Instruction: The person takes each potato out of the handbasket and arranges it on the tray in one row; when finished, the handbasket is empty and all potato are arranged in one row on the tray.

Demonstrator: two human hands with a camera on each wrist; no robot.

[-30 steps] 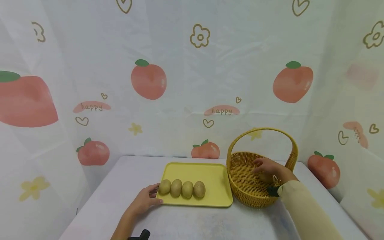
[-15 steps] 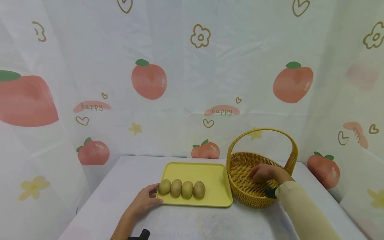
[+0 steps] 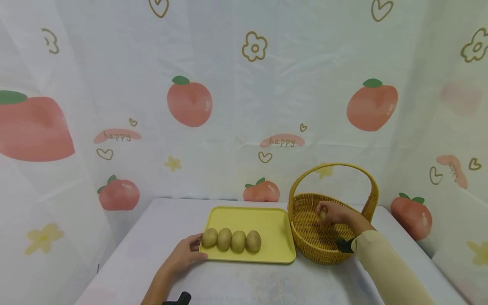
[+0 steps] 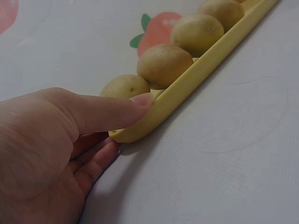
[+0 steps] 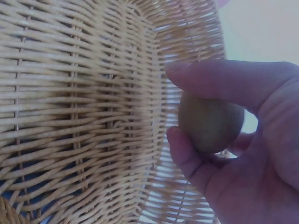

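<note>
In the head view my right hand (image 3: 337,214) is inside the wicker basket (image 3: 295,207). It holds a potato (image 5: 211,122) between thumb and curled fingers, raised off the woven bottom, as the right wrist view shows. My left hand (image 3: 184,255) grips the near left corner of the yellow tray (image 3: 244,215). The left wrist view has its thumb (image 4: 119,111) over the rim and the other fingers under the corner. Several potatoes (image 3: 238,241) lie side by side in a row along the tray's near left part.
The basket stands just right of the tray, its tall handle (image 3: 335,164) arching overhead. Both rest on a white-covered table (image 3: 244,281). A white curtain (image 3: 228,165) with printed fruit hangs behind the table and at its sides.
My right hand has reached down in the basket, taken hold of the potato there and lifted it a little. The left hand, tray and row of potatoes have stayed put.
</note>
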